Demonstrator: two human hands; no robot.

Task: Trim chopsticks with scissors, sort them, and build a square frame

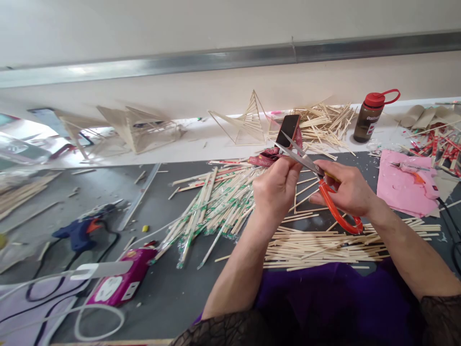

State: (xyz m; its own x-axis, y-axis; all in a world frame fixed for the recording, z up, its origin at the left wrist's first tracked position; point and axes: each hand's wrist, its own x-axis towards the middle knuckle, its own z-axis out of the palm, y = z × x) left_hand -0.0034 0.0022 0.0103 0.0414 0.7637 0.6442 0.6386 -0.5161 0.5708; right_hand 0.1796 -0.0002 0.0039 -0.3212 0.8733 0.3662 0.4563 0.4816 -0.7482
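My right hand (347, 187) grips a pair of scissors (340, 209) with orange handles around the pivot, not through the finger loops. The scissor blades are parted and point up and left, over my left hand (275, 187). That hand is closed in a fist, its thumb side close to the blades; whatever it may hold is hidden. Below both hands lies a pile of bare wooden chopsticks (320, 245). Left of my left hand is a heap of chopsticks in green-printed wrappers (219, 204). Behind the blades a phone (289, 129) leans beside a dark red ribbon (264, 157).
Stick frames (248, 122) stand along the white ledge, near loose sticks (320, 125) and a red-capped bottle (369, 117). A blue glue gun (81, 233) and magenta power strip (124, 276) with cables lie left. Right, another glue gun (421, 178) rests on pink material (392, 192).
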